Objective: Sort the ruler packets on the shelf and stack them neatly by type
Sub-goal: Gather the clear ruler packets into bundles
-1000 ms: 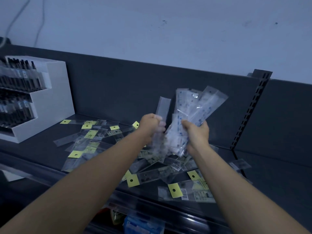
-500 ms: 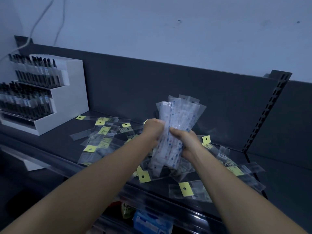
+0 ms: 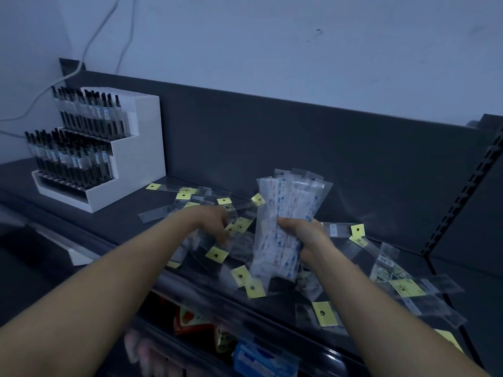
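Here left hand (image 3: 216, 223) is blurred among yellow-tag packets (image 3: 217, 254), grip unclear; right hand (image 3: 304, 235) clenched round the white packet bundle (image 3: 285, 213).

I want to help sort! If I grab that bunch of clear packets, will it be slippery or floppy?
Probably slippery: the bunch of packets in the right hand is glossy clear plastic and already fans apart at the top. Likely fairly stiff, since it stands upright above the grip. Probably light, as one hand holds it.
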The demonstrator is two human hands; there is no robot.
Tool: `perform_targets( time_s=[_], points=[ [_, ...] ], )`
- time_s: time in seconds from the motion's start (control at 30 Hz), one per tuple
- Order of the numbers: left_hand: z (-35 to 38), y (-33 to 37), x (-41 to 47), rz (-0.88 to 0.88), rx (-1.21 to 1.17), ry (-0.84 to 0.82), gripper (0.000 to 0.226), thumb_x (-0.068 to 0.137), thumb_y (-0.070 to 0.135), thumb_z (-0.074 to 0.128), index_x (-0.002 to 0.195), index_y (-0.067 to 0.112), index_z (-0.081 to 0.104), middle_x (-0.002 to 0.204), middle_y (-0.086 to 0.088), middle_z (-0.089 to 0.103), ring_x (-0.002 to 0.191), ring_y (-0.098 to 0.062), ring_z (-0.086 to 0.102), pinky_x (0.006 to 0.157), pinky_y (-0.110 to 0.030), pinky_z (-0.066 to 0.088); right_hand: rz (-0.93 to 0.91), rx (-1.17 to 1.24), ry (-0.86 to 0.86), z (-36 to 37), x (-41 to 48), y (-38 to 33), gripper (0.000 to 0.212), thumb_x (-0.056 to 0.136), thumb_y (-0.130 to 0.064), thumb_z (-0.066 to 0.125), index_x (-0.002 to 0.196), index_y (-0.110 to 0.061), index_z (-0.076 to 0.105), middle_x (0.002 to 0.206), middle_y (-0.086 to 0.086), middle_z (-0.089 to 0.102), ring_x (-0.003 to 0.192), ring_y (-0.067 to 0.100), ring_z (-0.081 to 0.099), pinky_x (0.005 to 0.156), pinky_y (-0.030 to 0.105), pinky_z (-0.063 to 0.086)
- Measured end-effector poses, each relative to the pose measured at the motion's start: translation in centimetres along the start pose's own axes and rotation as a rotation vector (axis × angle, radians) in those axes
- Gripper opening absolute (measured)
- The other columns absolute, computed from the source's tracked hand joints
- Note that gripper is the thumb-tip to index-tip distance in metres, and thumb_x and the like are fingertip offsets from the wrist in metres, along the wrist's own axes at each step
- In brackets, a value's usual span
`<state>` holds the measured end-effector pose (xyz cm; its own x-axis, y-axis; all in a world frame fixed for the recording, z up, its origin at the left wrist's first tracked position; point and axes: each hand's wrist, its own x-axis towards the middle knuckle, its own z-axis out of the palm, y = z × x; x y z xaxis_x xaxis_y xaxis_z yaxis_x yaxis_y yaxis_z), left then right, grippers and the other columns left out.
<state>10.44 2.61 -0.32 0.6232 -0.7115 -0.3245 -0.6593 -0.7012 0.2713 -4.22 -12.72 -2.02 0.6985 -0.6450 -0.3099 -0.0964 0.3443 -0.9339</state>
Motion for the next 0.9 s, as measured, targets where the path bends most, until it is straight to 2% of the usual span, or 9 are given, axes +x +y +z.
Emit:
perform_targets(
  time_s=[0.07, 0.13, 0.23, 0.33, 0.47, 0.6, 0.73, 0.8, 0.9],
  points=[
    [0.4, -0.7, 0.3, -0.038, 0.139, -0.082, 0.071, 0.076, 0.037, 0.078, 0.135, 0.013, 0.046, 0.134, -0.005, 0.049, 0.120, -0.026, 0.050, 0.091, -0.032, 0.041, 0.016, -0.013, -0.002, 0.2, 0.2, 0.1, 0.037, 0.080, 0.002, 0.072, 0.114, -0.002, 0.058, 0.103, 0.018, 0.070, 0.090, 0.035, 0.068, 0.067, 0.047, 0.056],
    [0.9, -1.0, 0.9, -0.038, 0.202, -0.025, 0.077, 0.071, 0.046, 0.080, 0.134, 0.015, 0.048, 0.135, -0.003, 0.051, 0.121, -0.026, 0.049, 0.096, -0.036, 0.039, 0.029, -0.015, -0.006, 0.3, 0.3, 0.2, 0.032, 0.081, 0.003, 0.071, 0.109, -0.003, 0.059, 0.104, 0.018, 0.070, 0.091, 0.035, 0.068, 0.070, 0.049, 0.056],
    [1.2, -1.3, 1.8, 0.010, 0.120, 0.061, 0.054, 0.070, 0.041, 0.082, 0.113, 0.014, 0.062, 0.117, 0.001, 0.063, 0.102, -0.020, 0.055, 0.084, -0.032, 0.039, 0.030, -0.013, 0.001, 0.2, 0.5, 0.2, 0.033, 0.080, 0.004, 0.071, 0.109, -0.004, 0.059, 0.104, 0.017, 0.070, 0.090, 0.035, 0.068, 0.078, 0.053, 0.055],
    [1.2, -1.5, 2.1, 0.100, 0.047, 0.091, 0.034, 0.069, 0.033, 0.085, 0.088, 0.018, 0.062, 0.089, 0.006, 0.061, 0.082, -0.015, 0.055, 0.065, -0.027, 0.039, 0.019, -0.005, 0.020, 0.0, 0.8, 0.2, 0.033, 0.080, 0.004, 0.071, 0.109, -0.004, 0.058, 0.104, 0.017, 0.070, 0.091, 0.035, 0.068, 0.083, 0.057, 0.054],
    [1.0, -2.0, 2.1, 0.170, 0.045, 0.139, 0.035, 0.066, 0.037, 0.086, 0.066, 0.021, 0.054, 0.066, 0.008, 0.054, 0.062, -0.010, 0.048, 0.057, -0.026, 0.036, 0.008, 0.001, 0.053, -0.6, 1.2, 0.4, 0.029, 0.079, 0.004, 0.071, 0.102, -0.008, 0.059, 0.101, 0.017, 0.070, 0.089, 0.036, 0.068, 0.082, 0.060, 0.053],
    [-0.4, -1.8, 1.3, 0.263, -0.075, 0.153, 0.035, 0.070, 0.034, 0.084, 0.073, 0.012, 0.057, 0.064, 0.005, 0.053, 0.057, -0.010, 0.047, 0.055, -0.024, 0.036, 0.009, -0.011, 0.067, -0.8, 1.3, 0.6, 0.031, 0.079, 0.004, 0.071, 0.107, -0.004, 0.060, 0.096, 0.017, 0.070, 0.086, 0.035, 0.068, 0.081, 0.058, 0.053],
    [-1.6, -1.1, 0.5, 0.342, -0.227, 0.112, 0.032, 0.075, 0.030, 0.081, 0.066, 0.018, 0.053, 0.057, 0.011, 0.050, 0.049, 0.000, 0.042, 0.054, -0.020, 0.033, 0.013, -0.015, 0.056, -0.7, 1.2, 0.7, 0.032, 0.079, 0.004, 0.071, 0.108, -0.003, 0.060, 0.096, 0.018, 0.071, 0.086, 0.035, 0.068, 0.081, 0.058, 0.053],
    [-1.5, -0.8, 0.2, 0.346, -0.191, 0.061, 0.030, 0.076, 0.030, 0.080, 0.068, 0.017, 0.054, 0.059, 0.011, 0.050, 0.052, -0.002, 0.043, 0.054, -0.018, 0.033, 0.014, -0.015, 0.052, -0.7, 1.2, 0.7, 0.029, 0.079, 0.004, 0.071, 0.105, -0.003, 0.061, 0.096, 0.018, 0.071, 0.086, 0.035, 0.068, 0.078, 0.055, 0.054],
    [-0.6, -0.6, 0.2, 0.313, 0.020, -0.053, 0.029, 0.076, 0.031, 0.080, 0.076, 0.017, 0.055, 0.070, 0.008, 0.053, 0.064, -0.008, 0.047, 0.059, -0.022, 0.036, 0.022, -0.016, 0.048, -0.9, 1.1, 0.7, 0.025, 0.080, 0.004, 0.070, 0.101, -0.004, 0.060, 0.096, 0.018, 0.070, 0.085, 0.035, 0.068, 0.075, 0.053, 0.054]
  ],
)
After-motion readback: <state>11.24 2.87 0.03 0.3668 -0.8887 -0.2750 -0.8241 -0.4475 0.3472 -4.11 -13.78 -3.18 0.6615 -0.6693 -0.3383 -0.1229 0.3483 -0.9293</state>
